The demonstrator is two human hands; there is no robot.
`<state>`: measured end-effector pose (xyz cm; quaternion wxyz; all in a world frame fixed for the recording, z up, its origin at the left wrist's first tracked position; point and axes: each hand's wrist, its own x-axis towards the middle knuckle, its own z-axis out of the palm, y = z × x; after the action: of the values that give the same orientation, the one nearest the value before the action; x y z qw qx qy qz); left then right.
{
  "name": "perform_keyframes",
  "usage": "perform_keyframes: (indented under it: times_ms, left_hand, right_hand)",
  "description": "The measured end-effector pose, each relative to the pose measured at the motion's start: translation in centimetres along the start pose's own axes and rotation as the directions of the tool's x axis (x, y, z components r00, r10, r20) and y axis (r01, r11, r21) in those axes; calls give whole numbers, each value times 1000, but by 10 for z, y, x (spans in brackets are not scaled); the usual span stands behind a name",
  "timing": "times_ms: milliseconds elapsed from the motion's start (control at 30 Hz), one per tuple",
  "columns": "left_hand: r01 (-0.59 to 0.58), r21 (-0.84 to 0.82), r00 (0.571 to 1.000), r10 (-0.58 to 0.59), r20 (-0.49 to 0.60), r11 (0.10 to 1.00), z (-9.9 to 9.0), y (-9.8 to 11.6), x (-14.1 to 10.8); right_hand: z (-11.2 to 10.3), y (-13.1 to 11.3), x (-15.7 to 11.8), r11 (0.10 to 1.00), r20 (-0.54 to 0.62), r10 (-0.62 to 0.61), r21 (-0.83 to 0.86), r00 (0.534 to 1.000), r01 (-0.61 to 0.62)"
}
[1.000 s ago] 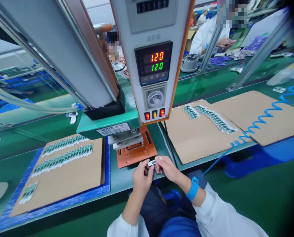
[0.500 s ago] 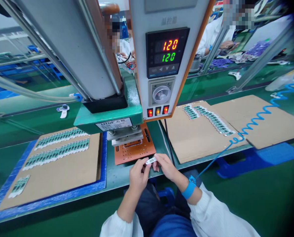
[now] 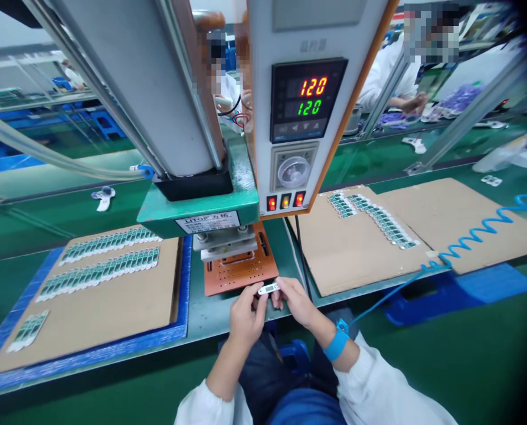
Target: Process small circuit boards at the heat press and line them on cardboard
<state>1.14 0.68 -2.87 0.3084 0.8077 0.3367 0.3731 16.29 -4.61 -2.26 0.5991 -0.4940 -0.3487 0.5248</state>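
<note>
Between my two hands is a small white elongated piece with a dark display window [image 3: 269,288], perhaps a thermometer face. My left hand [image 3: 248,313] pinches its left end between thumb and fingers. At its right end, the thumb and fingers of my right hand [image 3: 295,300] are closed on it. A blue wrist strap [image 3: 336,341] circles my right wrist. Just beyond my hands lies the orange perforated base plate [image 3: 241,271] of a heat press [image 3: 201,206], beneath its metal pressing block [image 3: 228,243].
Cardboard on the left [image 3: 113,307] bears rows of green-and-white strips [image 3: 101,273]. More strips [image 3: 385,221] lie on the right cardboard [image 3: 325,260]. The controller box [image 3: 310,100] reads 120 twice. A coiled blue cord [image 3: 480,227] runs to my wrist. Co-workers sit across the bench.
The camera view has shifted slightly. Both hands keep hold of the white piece in nearly the same place, and its window now faces up a little more clearly.
</note>
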Motion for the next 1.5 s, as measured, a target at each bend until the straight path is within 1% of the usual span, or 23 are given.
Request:
perform_keyframes:
  times_ms: [800,1500]
  left_hand:
    - [20,-9,1000,-20,3,1000,-1,0,-1]
    - [15,-1,1000,-15,11,1000,-1,1,-1]
  right_hand:
    - [2,-2,-1,1000,-18,-6,-13,1000,5]
    - [0,-4,0,997,10,-13,-73,1000,13]
